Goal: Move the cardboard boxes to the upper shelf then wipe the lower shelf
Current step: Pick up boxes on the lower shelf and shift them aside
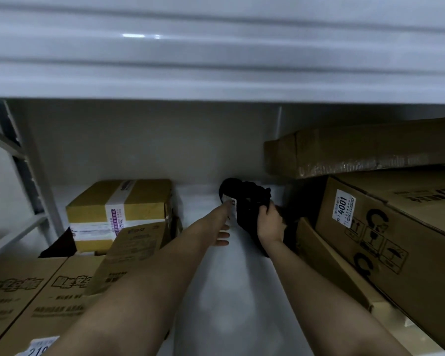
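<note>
right grip [269, 223]: curling round a black cloth [249, 201], holding it
left grip [222, 231]: fingers looking relaxed, touching cloth's white tag [230, 202], I think
shelf [231, 291]: cardboard boxes [118, 209] sitting either side

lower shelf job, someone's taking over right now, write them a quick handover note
Right hand grips a black cloth-like bundle deep on the lower shelf; I can't tell just what it is. Left hand reaches beside it, fingers at its white tag.
Cardboard boxes sit on both sides of the lower shelf: taped box left, 4001 box right.
Done: no boxes moved, judging by how many remain.
Left: lift boxes to the upper shelf, then wipe.
</note>
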`<state>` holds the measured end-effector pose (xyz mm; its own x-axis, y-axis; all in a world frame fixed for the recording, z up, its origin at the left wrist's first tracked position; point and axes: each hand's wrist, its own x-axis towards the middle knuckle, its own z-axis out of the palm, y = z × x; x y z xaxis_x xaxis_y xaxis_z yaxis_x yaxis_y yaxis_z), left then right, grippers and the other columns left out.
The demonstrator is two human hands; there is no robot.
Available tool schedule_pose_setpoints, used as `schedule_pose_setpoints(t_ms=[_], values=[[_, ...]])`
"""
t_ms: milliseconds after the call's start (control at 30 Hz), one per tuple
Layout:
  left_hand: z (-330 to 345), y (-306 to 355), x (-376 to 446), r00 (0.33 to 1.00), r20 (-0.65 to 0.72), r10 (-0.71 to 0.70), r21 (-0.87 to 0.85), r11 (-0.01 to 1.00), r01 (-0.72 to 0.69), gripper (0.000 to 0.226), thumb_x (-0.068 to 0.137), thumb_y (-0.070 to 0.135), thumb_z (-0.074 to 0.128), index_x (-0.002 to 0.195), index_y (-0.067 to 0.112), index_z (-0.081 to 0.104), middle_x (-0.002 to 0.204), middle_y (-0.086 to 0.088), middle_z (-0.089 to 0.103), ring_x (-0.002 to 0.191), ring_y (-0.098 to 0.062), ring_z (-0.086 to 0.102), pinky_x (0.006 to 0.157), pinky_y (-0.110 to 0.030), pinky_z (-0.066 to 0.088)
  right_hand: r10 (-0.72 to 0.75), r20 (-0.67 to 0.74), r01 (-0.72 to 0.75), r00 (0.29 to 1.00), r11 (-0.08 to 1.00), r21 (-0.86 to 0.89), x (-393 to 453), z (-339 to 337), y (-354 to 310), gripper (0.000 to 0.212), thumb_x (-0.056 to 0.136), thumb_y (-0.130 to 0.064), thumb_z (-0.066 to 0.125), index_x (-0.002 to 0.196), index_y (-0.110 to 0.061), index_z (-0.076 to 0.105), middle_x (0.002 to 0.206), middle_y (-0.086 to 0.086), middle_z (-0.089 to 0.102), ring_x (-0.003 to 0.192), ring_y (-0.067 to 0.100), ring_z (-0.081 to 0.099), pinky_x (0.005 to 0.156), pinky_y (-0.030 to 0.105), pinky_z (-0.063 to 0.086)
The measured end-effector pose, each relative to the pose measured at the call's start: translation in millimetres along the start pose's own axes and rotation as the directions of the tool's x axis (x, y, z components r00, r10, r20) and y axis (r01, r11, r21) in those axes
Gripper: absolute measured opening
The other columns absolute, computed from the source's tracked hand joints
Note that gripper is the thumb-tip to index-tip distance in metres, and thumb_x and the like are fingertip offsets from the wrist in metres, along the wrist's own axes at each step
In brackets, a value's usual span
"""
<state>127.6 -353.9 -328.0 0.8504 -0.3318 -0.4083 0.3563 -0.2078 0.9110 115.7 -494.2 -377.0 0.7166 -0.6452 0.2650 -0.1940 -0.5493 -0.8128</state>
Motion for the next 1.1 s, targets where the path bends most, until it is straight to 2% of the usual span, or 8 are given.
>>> schedule_pose_setpoints(t_ms=[167,233,300,400,533,700,900,1100], values=[[3.4,6.4,-14.5,0.998,-0.061,-0.002,-0.016,1.000,0.001,0.062,0.094,0.054,0.043,0.141,0.014,0.037,0.141,-0.011,0.040,0.121,-0.027,0.048,0.095,-0.038,0.046,0.099,0.074,-0.119,0.992,0.932,0.341,-4.0,0.9,-10.8,0.036,0.101,-0.022,0.034,0.131,-0.011,0.052,0.112,0.018,0.061,0.109,0.036,0.056,0.097,0.045,0.042],[3.5,9.4,-18.0,0.995,-0.094,-0.016,-0.037,0.999,0.012,0.052,0.096,0.049,0.043,0.132,0.011,0.044,0.134,-0.011,0.044,0.111,-0.025,0.051,0.095,-0.037,0.045,0.149,0.114,-0.185,0.982,0.877,0.443,-5.7,-2.7,-16.0,0.035,0.100,-0.023,0.035,0.127,-0.012,0.055,0.115,0.016,0.061,0.109,0.035,0.056,0.102,0.047,0.041],[3.2,10.9,-19.2,0.995,-0.095,-0.032,-0.080,0.996,0.025,0.036,0.097,0.041,0.042,0.106,0.008,0.053,0.110,-0.009,0.051,0.090,-0.022,0.054,0.092,-0.035,0.044,0.185,0.173,-0.250,0.967,0.807,0.535,-6.8,-6.4,-19.8,0.037,0.100,-0.025,0.036,0.130,-0.014,0.053,0.117,0.013,0.061,0.113,0.035,0.055,0.105,0.049,0.040],[2.5,13.6,-18.5,0.991,-0.118,-0.056,-0.169,0.985,0.035,0.037,0.097,0.043,0.040,0.113,0.012,0.051,0.112,-0.008,0.052,0.109,-0.026,0.053,0.099,-0.037,0.043,0.217,0.248,-0.328,0.944,0.690,0.645,-6.8,-11.1,-24.6,0.029,0.100,-0.023,0.036,0.120,-0.014,0.054,0.123,0.016,0.060,0.109,0.030,0.057,0.100,0.042,0.044],[-6.1,12.3,-16.8,0.985,-0.161,-0.065,-0.278,0.961,0.018,0.063,0.094,0.060,0.029,0.140,0.018,0.041,0.137,-0.009,0.049,0.124,-0.029,0.047,0.101,-0.043,0.042,0.248,0.288,-0.380,0.925,0.628,0.679,-12.6,-15.3,-27.5,0.023,0.101,-0.023,0.036,0.096,-0.014,0.057,0.122,0.021,0.059,0.095,0.025,0.060,0.067,0.026,0.044],[-19.3,5.8,-18.9,0.987,-0.164,-0.006,-0.301,0.953,-0.044,0.067,0.092,0.064,0.026,0.141,0.021,0.038,0.137,-0.010,0.048,0.121,-0.032,0.049,0.096,-0.047,0.045,0.226,0.321,-0.392,0.920,0.595,0.702,-22.9,-19.2,-26.9,0.035,0.102,-0.028,0.034,0.117,-0.008,0.058,0.118,0.017,0.063,0.101,0.027,0.061,0.073,0.029,0.046],[-37.3,3.6,-26.9,0.996,-0.086,0.033,-0.377,0.924,-0.063,0.077,0.086,0.074,0.027,0.126,0.013,0.052,0.131,-0.015,0.056,0.114,-0.034,0.056,0.092,-0.045,0.047,0.156,0.385,-0.404,0.909,0.546,0.734,-35.2,-31.4,-31.6,0.034,0.095,-0.039,0.042,0.096,-0.018,0.068,0.088,0.005,0.074,0.085,0.020,0.068,0.065,0.029,0.051],[-64.7,-2.7,-42.3,0.992,0.074,0.106,-0.469,0.881,-0.059,0.091,0.079,0.083,0.021,0.141,0.018,0.039,0.137,-0.016,0.049,0.123,-0.037,0.050,0.099,-0.047,0.040,0.036,0.380,-0.332,0.924,0.567,0.754,-53.8,-46.7,-38.8,0.028,0.087,-0.037,0.046,0.092,-0.021,0.069,0.082,-0.002,0.076,0.073,0.012,0.072,0.063,0.027,0.051]])
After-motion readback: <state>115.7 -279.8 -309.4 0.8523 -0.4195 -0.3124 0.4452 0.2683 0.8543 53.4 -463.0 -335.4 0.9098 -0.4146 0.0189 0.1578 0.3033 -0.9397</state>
